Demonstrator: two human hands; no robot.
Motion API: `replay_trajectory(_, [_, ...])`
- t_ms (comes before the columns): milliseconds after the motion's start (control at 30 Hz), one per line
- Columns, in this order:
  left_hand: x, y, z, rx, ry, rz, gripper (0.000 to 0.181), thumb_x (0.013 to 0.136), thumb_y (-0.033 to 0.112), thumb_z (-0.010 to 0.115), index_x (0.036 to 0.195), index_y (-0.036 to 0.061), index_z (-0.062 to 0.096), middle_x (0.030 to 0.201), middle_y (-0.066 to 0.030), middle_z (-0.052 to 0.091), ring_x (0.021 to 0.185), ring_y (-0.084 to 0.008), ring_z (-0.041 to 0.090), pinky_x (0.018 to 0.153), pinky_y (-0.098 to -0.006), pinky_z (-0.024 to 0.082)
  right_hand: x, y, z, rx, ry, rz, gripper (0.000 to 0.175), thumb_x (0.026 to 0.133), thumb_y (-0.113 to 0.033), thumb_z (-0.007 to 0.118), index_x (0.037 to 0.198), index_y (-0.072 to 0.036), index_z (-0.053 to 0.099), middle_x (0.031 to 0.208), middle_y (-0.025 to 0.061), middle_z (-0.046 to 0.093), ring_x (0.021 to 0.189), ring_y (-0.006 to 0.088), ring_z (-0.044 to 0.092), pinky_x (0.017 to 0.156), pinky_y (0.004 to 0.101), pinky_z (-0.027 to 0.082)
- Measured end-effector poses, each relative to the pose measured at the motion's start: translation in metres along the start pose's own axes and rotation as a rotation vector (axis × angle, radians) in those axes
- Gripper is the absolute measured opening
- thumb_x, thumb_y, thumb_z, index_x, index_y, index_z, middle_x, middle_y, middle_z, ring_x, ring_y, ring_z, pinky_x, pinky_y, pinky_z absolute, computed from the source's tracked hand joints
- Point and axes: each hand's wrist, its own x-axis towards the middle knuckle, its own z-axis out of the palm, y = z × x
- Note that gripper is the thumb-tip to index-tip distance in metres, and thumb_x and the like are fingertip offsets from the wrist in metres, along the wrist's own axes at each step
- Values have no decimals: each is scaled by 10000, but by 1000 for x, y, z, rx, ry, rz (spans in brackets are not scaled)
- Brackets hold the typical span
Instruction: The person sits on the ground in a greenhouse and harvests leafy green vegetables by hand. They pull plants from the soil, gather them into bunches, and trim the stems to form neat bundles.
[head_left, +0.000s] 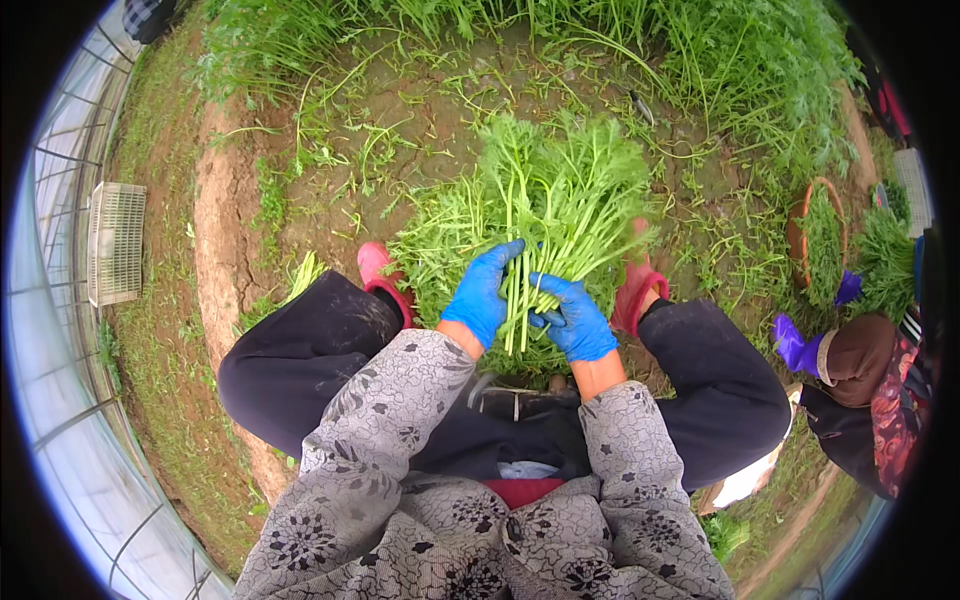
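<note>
Both of my hands wear blue gloves and hold a bunch of leafy green stalks (566, 225) with feathery leaves, stems towards me. My left hand (484, 292) grips a few long stems at the bunch's left side. My right hand (571, 315) is closed around the lower stems on the right, with what looks like a thin pale tie across them. Under the bunch, between my pink boots (384, 281), lies a heap of the same greens (442, 247). Part of the heap is hidden by my hands and the bunch.
Tall uncut greens (757, 60) stand ahead. A knife (642, 109) lies on the littered soil. A pale plastic crate (116, 244) is at the left by the greenhouse film. At the right, a co-worker's purple boot (795, 345) shows near an orange-rimmed basket (808, 232) of greens.
</note>
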Motion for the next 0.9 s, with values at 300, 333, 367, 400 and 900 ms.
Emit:
replay_trajectory(300, [9, 12, -20, 885, -12, 495, 302, 951, 91, 488, 1239, 41, 564, 1113, -110, 644, 979, -221, 637, 832, -381, 552, -9, -8, -12, -218, -13, 11, 488, 751, -16, 711, 1214, -45, 561, 907, 46, 682, 630, 119, 646, 410, 262, 499])
replay_trajectory(333, [14, 17, -17, 467, 25, 278, 296, 965, 131, 482, 1233, 40, 567, 1092, -119, 652, 962, -234, 646, 829, -383, 555, -10, -9, -12, -217, -22, 6, 505, 748, -7, 710, 1226, -43, 553, 924, 47, 682, 641, 122, 650, 416, 259, 502])
replay_trajectory(367, [19, 20, -13, 26, -6, 62, 297, 979, 172, 475, 1227, 38, 570, 1070, -127, 659, 944, -246, 654, 826, -384, 557, -11, -9, -12, -216, -31, 3, 522, 744, 1, 709, 1237, -41, 544, 940, 48, 681, 652, 124, 654, 421, 257, 505])
replay_trajectory(400, [22, 24, -12, 88, 20, 118, 294, 989, 220, 472, 1195, 42, 584, 1013, -131, 671, 899, -257, 666, 816, -392, 563, -12, -9, -12, -210, -44, -48, 574, 740, 9, 711, 1278, -36, 516, 1009, 55, 675, 737, 143, 670, 506, 264, 543])
replay_trajectory(900, [13, 3, 9, 99, 44, 140, 275, 1012, 174, 420, 1245, 61, 515, 1099, -100, 641, 929, -239, 649, 782, -404, 553, -7, 2, -10, -194, -131, -54, 577, 770, -3, 719, 1306, -41, 505, 1092, 47, 648, 897, 144, 651, 669, 270, 555])
